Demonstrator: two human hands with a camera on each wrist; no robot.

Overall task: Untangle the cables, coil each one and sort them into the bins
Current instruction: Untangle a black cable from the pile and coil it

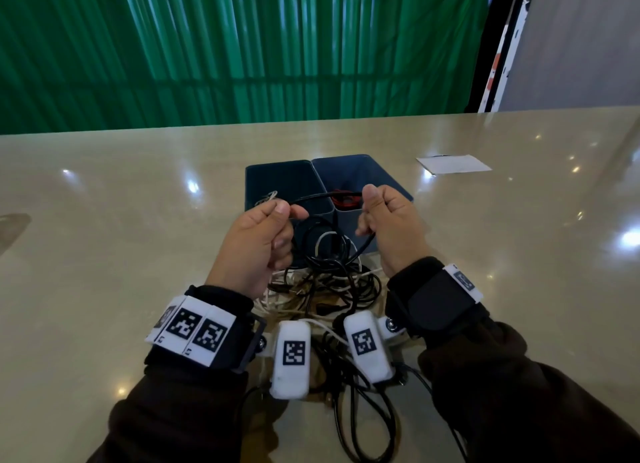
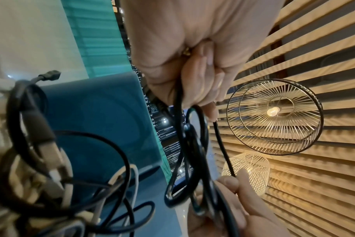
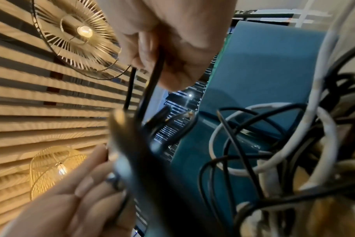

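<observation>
1. Nearest me, the tangle of black and white cables (image 1: 322, 289) lies on the table (image 1: 104, 255), between my wrists and running to the bins.
2. My left hand (image 1: 256, 244) is curled, thumb and fingers pinching a black cable (image 1: 329, 195); loops of it hang below the fist.
3. My right hand (image 1: 388, 227), at 3 o'clock from the left, is likewise curled on the same cable, which spans taut between both hands.
4. Behind the hands stand two blue bins side by side: the left bin (image 1: 277, 175) holds a thin pale cable (image 1: 266, 198), the right bin (image 1: 367, 166) a red cable (image 1: 346, 203).
5. At 1 o'clock, a white paper (image 1: 453, 164) lies flat.
</observation>
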